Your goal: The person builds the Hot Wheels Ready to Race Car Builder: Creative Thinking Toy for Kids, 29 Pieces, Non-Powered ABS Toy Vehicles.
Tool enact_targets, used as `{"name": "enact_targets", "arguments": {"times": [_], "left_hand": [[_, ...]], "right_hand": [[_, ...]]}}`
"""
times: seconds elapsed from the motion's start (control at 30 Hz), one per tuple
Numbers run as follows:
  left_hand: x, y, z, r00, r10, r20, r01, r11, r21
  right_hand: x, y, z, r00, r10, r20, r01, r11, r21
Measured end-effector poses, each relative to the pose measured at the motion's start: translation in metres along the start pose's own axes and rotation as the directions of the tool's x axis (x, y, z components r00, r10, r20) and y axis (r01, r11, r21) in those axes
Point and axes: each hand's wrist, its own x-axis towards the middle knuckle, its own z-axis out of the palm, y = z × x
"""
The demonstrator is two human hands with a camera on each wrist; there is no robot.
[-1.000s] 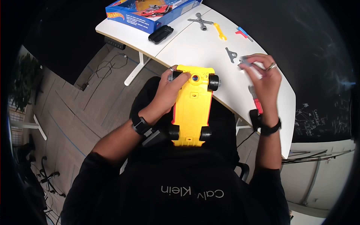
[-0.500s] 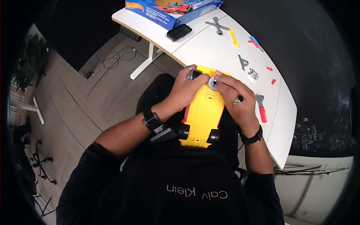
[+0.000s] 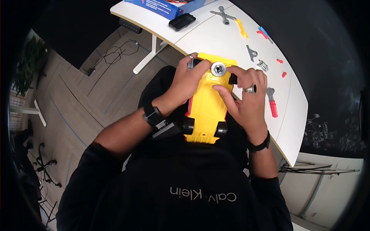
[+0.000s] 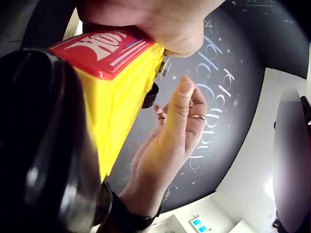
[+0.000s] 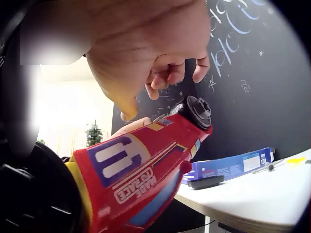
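A toy car (image 3: 208,106) is held bottom up over the lap, its yellow underside facing the head camera and its red, stickered side showing in the right wrist view. My left hand (image 3: 185,84) grips it by the end nearest the table, thumb on the underside beside a wheel. Between the wheels at that end sits a round grey part (image 3: 218,69) with a dark centre. My right hand (image 3: 250,98) hovers at the car's right side with thumb and index finger spread apart, the index fingertip close to the grey part. Nothing shows in that hand.
On the white table (image 3: 216,36) lie a grey cross wrench (image 3: 223,16), a yellow wrench (image 3: 241,29), a grey bracket (image 3: 251,53), a pile of screws (image 3: 263,65), small red pieces (image 3: 284,74) and a red-handled tool (image 3: 273,106). A black tray (image 3: 182,22) and blue box (image 3: 154,8) stand farther left.
My right hand came from over the table with a grey piece to the car's underside, then let go and drew back. The round grey part now sits there, between the wheels.
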Motion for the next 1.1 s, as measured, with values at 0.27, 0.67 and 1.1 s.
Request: {"name": "enact_targets", "arguments": {"times": [0.27,0.67,1.1], "left_hand": [[0.004,-0.004,-0.003,0.997,-0.047,0.059,0.049,0.998,-0.032],[0.004,-0.006,-0.004,0.995,-0.032,0.092,0.037,0.998,-0.057],[0.000,-0.005,-0.001,0.999,0.022,0.030,-0.021,0.999,-0.040]], "right_hand": [[0.003,0.008,-0.002,0.986,-0.108,-0.128,0.091,0.987,-0.130],[0.013,0.005,0.000,0.997,-0.063,-0.051,0.059,0.995,-0.082],[0.014,-0.002,-0.004,0.993,0.031,-0.112,-0.023,0.997,0.068]]}}
